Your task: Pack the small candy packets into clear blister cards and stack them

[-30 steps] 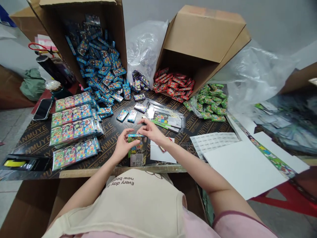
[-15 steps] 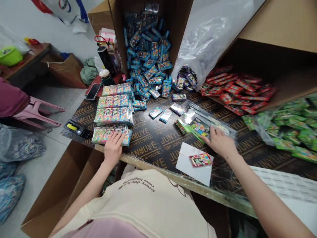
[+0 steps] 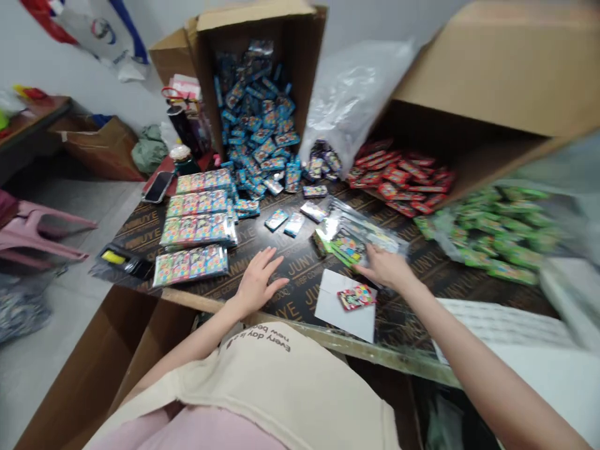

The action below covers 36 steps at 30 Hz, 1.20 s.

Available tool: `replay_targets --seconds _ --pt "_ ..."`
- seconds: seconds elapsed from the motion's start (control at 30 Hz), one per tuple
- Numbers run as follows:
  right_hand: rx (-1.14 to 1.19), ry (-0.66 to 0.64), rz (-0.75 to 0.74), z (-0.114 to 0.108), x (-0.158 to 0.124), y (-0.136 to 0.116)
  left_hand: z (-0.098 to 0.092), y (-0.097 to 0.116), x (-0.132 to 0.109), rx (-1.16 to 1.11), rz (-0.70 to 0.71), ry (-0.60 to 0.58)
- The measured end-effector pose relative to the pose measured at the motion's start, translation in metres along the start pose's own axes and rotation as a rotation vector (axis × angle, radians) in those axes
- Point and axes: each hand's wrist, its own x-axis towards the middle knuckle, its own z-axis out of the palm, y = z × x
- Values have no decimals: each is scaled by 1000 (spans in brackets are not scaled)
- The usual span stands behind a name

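My left hand [image 3: 260, 281] hovers over or rests on the dark plywood tabletop [image 3: 248, 240], fingers spread and nothing in it. Left of it lie flat, clear-wrapped packs of colourful small boxes, the nearest pack [image 3: 191, 265] by the table edge. My right hand [image 3: 387, 265] touches a pile of clear printed plastic bags [image 3: 349, 240], thumb and forefinger apart. A green small box [image 3: 320, 244] lies at the bags' left edge. Just in front of that hand, a red small packet [image 3: 356, 297] lies on a white card [image 3: 328, 312].
Cartons hold blue packets [image 3: 262, 134] and red packets [image 3: 403, 175]. Green packets [image 3: 506, 231] spill from a bag at right. Purple packets [image 3: 322, 159] sit between the cartons. A phone [image 3: 158, 187] and a black tape-like tool [image 3: 124, 262] lie at left.
My left hand has left the nearest wrapped pack and moved right over bare tabletop, fingers spread. My right hand stays at the plastic bags. The view has shifted.
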Motion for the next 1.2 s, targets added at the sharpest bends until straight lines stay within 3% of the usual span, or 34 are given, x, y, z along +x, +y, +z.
replay_targets --seconds 0.13,0.27,0.37,0.43,0.47,0.57,0.6,0.67,0.77,0.9,1.07,1.2 --pt "46 -12 31 -12 -5 -4 19 18 18 -159 93 -85" --pt "63 36 147 -32 -10 8 19 32 35 -372 20 -170" --pt "182 301 191 -51 -23 -13 21 44 47 -649 -151 -171" --pt "394 562 52 -64 -36 -50 27 51 56 -900 -289 -74" --pt "507 632 -91 -69 -44 -72 30 54 60 -1029 -361 -9" --pt "787 652 -484 -87 -65 -129 35 56 67 -1359 -604 82" --pt "853 669 -519 -92 -68 -140 35 55 67 -1444 -680 52" --pt "963 755 -434 -103 -68 -147 30 52 62 -1548 -747 -64" --pt "1034 866 -219 -115 -58 -134 22 45 51 -1555 -615 -274" --pt "1034 716 -293 -116 -50 -119 17 36 42 -1469 -501 -407" --pt "948 490 -502 -110 -52 -115 11 34 43 -1442 -440 -400" --pt "969 337 -478 -106 -52 -108 7 32 42 -1331 -467 -427"
